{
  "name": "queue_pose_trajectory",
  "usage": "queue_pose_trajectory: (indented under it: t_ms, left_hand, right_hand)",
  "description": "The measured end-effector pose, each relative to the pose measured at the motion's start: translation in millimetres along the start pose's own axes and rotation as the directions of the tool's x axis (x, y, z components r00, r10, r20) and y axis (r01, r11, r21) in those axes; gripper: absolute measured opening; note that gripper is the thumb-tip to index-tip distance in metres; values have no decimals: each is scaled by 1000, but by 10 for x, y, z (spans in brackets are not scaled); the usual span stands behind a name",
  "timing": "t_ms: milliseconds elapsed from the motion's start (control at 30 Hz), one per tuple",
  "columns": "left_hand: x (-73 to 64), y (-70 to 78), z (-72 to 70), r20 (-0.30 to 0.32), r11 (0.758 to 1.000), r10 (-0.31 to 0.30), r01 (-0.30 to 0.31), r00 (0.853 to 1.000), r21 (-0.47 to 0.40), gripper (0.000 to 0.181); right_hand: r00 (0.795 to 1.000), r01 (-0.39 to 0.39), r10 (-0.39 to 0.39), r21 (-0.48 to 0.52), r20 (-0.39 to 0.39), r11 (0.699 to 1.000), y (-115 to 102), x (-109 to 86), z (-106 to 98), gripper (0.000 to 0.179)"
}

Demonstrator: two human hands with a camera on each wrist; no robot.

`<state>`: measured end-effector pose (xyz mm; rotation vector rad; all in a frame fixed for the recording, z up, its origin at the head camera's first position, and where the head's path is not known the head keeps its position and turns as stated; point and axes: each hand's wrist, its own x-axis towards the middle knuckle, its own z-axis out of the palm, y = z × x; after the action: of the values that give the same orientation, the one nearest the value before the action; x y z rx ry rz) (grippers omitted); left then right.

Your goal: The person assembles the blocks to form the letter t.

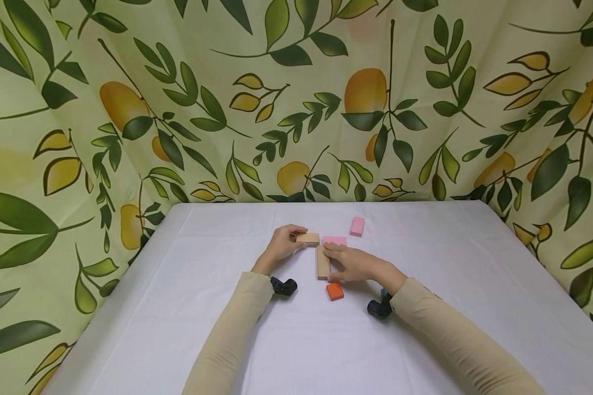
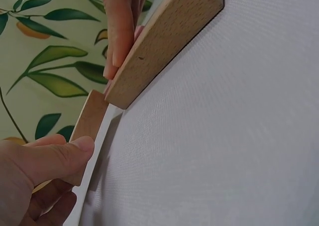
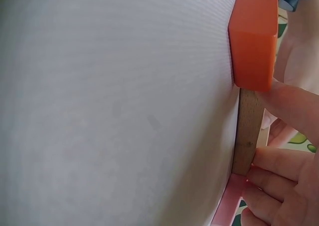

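Note:
My left hand (image 1: 283, 242) pinches a short plain wooden block (image 1: 308, 239) between thumb and fingers. In the left wrist view this block (image 2: 89, 117) is held a little above the white surface, near the corner of a longer wooden block (image 2: 159, 46). That longer block (image 1: 323, 263) lies on the table, pointing away from me. My right hand (image 1: 358, 264) rests against its right side, fingers fairly straight at the far end and thumb toward the near end. A pink block (image 1: 335, 240) lies at its far end, partly behind the right fingers. An orange block (image 3: 254, 41) sits near the thumb.
Another pink block (image 1: 357, 226) lies farther back on the white-covered table (image 1: 178, 329). Black wrist devices (image 1: 284, 286) are worn on both wrists. A leaf-and-fruit patterned curtain (image 1: 316, 109) hangs behind the table and along its sides.

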<state>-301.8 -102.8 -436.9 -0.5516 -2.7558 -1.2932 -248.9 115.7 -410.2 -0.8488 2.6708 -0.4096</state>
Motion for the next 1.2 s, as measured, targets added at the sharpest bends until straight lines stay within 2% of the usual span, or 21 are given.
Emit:
queue_pose_trajectory:
  t_ms: [300,800,1200]
  left_hand:
    - [8,31,24,6,999,-32,32,999,-1,34]
    - [23,24,56,-3,1000,-14,14,1000,8,33]
    - [40,19,74,11,999,-38,38,999,15,33]
  right_hand:
    - [1000,-2,2,-16,-7,1000,15,8,8,77]
    - [1000,0,0,-9,-1,1000,28,11,13,77]
    - [1000,-4,4,11,-3,1000,23,9,19,77]
